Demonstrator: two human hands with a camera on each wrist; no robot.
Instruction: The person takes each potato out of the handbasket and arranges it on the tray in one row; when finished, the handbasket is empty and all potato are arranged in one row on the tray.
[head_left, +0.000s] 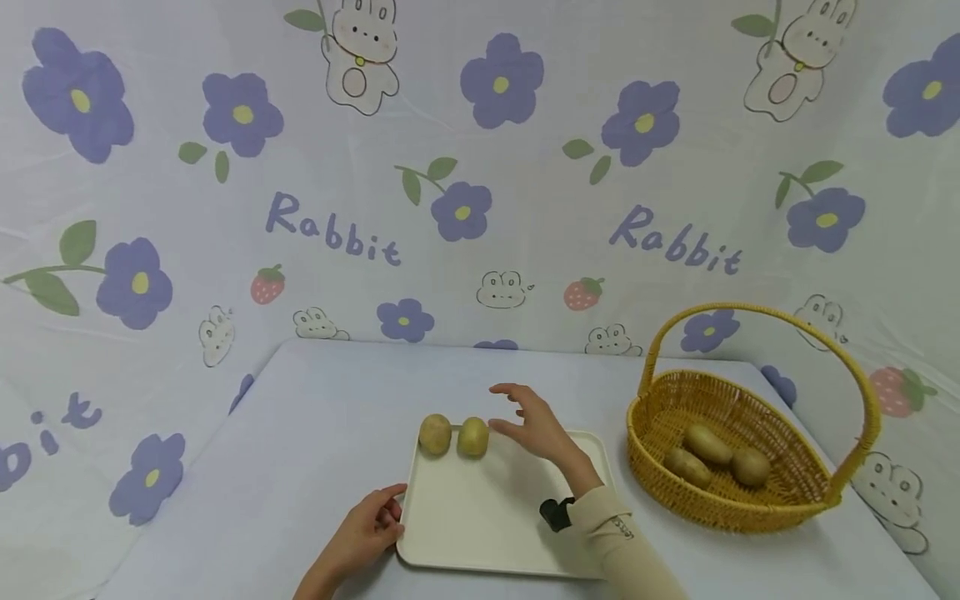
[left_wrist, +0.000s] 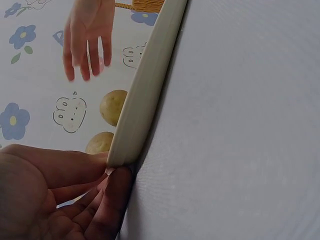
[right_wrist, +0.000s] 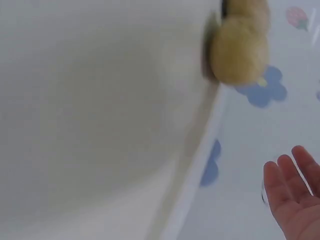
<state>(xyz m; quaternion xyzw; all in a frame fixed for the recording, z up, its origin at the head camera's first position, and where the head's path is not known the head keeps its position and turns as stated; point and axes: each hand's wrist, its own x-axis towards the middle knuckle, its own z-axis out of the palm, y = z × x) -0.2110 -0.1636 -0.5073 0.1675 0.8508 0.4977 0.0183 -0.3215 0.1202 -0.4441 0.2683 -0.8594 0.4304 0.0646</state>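
A cream rectangular tray [head_left: 480, 517] lies on the table. Two potatoes, one at its far left corner [head_left: 435, 435] and the other [head_left: 472, 437] just right of it, sit along the far edge. My left hand [head_left: 367, 529] holds the tray's left side; up close, the thumb and a finger [left_wrist: 117, 200] pinch the rim [left_wrist: 142, 95]. Over the far part of the tray, right of the potatoes, my right hand [head_left: 536, 425] hovers with its fingers spread and nothing in them. The right wrist view shows those fingers [right_wrist: 287, 185] extended, apart from the blurred potatoes [right_wrist: 239, 52].
A yellow woven basket [head_left: 645, 467] with a tall arched handle stands right of the tray. Inside it lie three potatoes: an elongated one [head_left: 707, 444], one in front [head_left: 687, 467] and a rounder one [head_left: 750, 467]. Behind the table [head_left: 337, 392] hangs a patterned cloth [head_left: 540, 183].
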